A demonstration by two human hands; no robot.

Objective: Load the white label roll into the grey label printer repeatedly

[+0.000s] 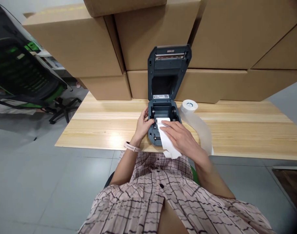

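A dark grey label printer (167, 81) stands near the front edge of a wooden table (101, 130) with its lid tipped up and back. A small white paper roll (160, 120) lies in its open bay, and a paper strip (168, 145) trails from it over the printer's front. My left hand (143, 125) grips the printer's left side, thumb at the roll's end. My right hand (179, 136) lies flat on the strip, fingers stretched out. A second white roll (189, 106) stands just right of the printer, its long tail (202, 130) draped over the table edge.
Large cardboard boxes (75, 42) are stacked along the back of the table, right behind the printer. A black and green office chair (21, 71) stands on the grey floor at the left. A dark mat (291, 182) lies on the floor at the right.
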